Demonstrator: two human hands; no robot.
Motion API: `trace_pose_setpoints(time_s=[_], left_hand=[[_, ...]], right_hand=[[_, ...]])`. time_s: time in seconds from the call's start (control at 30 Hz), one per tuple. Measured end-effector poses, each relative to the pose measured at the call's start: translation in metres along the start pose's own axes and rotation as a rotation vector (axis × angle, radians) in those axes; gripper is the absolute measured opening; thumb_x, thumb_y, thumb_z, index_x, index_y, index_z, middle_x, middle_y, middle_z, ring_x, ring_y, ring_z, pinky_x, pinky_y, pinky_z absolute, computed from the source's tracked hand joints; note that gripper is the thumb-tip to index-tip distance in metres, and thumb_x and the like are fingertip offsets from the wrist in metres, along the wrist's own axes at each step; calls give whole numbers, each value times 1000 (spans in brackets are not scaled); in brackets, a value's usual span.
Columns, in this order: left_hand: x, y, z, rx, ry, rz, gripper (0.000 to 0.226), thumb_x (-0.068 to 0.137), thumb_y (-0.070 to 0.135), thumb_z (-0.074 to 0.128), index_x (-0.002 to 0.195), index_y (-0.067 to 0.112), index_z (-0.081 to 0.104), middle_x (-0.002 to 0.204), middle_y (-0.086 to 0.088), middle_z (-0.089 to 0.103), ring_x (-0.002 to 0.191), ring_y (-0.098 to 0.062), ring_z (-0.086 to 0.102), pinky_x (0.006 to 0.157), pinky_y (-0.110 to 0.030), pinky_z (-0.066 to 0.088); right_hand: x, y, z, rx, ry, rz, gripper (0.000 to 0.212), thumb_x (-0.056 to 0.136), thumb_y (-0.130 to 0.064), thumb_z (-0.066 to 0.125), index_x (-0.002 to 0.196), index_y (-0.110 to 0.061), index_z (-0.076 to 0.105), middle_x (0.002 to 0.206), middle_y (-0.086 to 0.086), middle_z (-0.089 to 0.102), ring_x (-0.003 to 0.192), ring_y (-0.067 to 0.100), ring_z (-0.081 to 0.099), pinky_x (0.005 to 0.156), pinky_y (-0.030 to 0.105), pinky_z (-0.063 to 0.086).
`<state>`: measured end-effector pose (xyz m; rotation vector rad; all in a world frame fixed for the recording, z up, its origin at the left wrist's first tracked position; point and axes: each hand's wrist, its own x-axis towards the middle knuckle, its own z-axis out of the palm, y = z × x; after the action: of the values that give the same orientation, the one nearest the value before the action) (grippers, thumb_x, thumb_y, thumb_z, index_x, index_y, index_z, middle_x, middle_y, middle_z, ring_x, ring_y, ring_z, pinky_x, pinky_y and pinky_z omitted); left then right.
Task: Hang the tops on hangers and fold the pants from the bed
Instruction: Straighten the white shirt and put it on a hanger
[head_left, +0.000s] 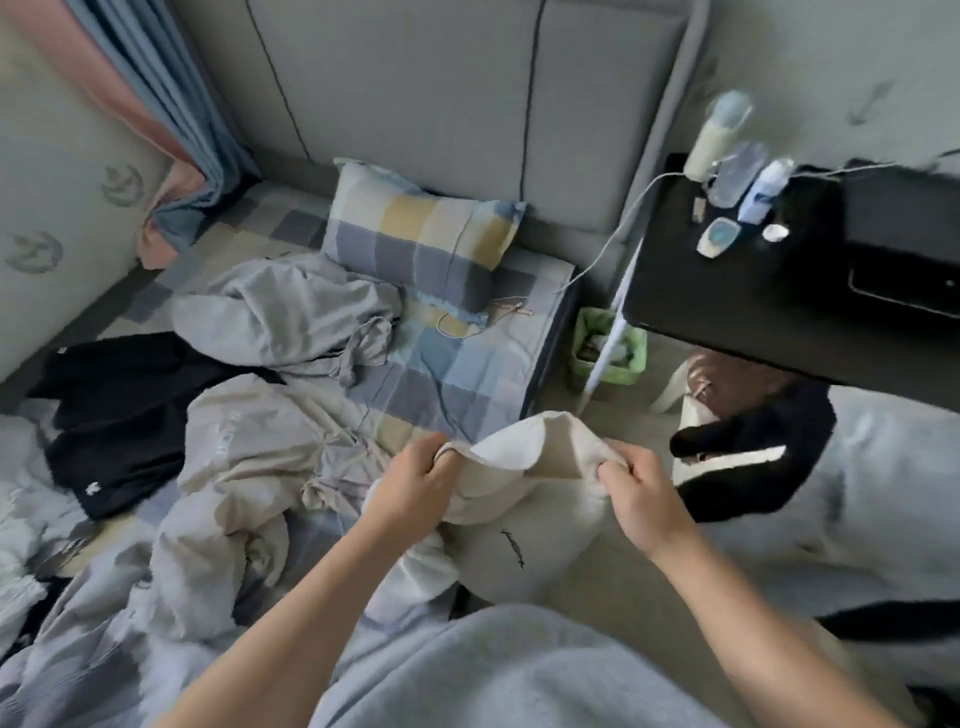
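I hold a cream garment (524, 535) with a small dark logo up over the bed's right edge. My left hand (415, 483) grips one side of its opened hem or waistband. My right hand (641, 499) grips the other side, so the white inside shows between them. Whether it is a top or pants I cannot tell. On the checked bed (452, 374) lie a grey garment (291, 312), a black garment (119, 410) at the left, and a beige garment (244, 467) with drawstrings. No hanger is in view.
A checked pillow (421, 239) leans on the grey headboard. A black bedside table (779, 280) with bottles stands at the right, a green bin (608, 348) beside the bed. A black and white garment (748, 457) lies at the right. A white cable (613, 239) runs to the bed.
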<state>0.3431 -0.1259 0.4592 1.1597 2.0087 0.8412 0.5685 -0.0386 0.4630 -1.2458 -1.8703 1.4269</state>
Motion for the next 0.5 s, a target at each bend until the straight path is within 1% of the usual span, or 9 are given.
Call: trace_pose_setpoints(time_s=[0.03,0.1,0.17,0.2,0.27,0.33,0.37,0.43,0.5], left_hand=[[-2,10,14,-7,-44,25,29,92,24,45,64,18,38,61,9,40,58,-11,37,58,-34,30],[-10,31,47,-17,-138,81,24,82,33,41,61,21,40,57,13,39,56,-9,37,56,-32,31],[-23,54,85,-19,-222,145,24,77,32,40,55,26,44,50,15,40,50,-2,36,51,-24,30],[-31,65,105,-21,-255,170,25,76,32,40,53,30,48,48,16,42,49,-2,37,48,-20,29],[-51,86,143,-31,-317,214,23,74,35,39,54,34,50,50,16,45,50,-1,39,48,-18,31],[-71,106,179,-36,-374,277,22,73,40,38,56,29,45,53,15,42,51,-3,37,49,-18,32],[-81,116,196,-36,-400,308,21,74,40,38,57,27,43,53,15,41,51,-3,35,49,-18,31],[-100,138,228,-51,-449,361,22,75,37,39,57,25,39,54,14,38,52,-4,33,49,-20,30],[-120,162,259,-82,-504,413,22,77,35,38,58,23,36,54,14,37,52,-5,31,49,-20,29]], right_hand=[[-17,5,-14,21,52,12,27,77,-20,43,51,-27,41,48,-13,31,49,3,27,49,20,22],[-56,16,-44,58,168,40,25,76,-16,42,54,-22,33,50,-12,27,49,5,24,48,21,18],[-99,28,-74,71,286,60,25,76,-13,42,56,-20,30,52,-13,26,51,6,24,47,22,17],[-122,34,-89,76,347,74,26,76,-13,43,56,-20,29,54,-12,26,52,6,24,47,23,18],[-169,49,-116,105,453,106,23,75,-17,44,58,-16,29,58,-4,27,56,12,26,50,31,19],[-214,61,-141,131,539,146,26,73,-26,45,61,-7,33,61,4,29,59,17,27,52,39,19],[-235,66,-153,138,582,167,25,73,-28,45,60,-9,33,61,3,30,59,17,28,52,40,18],[-273,71,-174,144,695,175,24,74,-25,46,59,-19,29,60,-3,28,58,14,27,54,35,17],[-308,73,-194,148,811,187,24,75,-25,46,61,-20,27,64,-3,26,61,14,25,56,34,17]])
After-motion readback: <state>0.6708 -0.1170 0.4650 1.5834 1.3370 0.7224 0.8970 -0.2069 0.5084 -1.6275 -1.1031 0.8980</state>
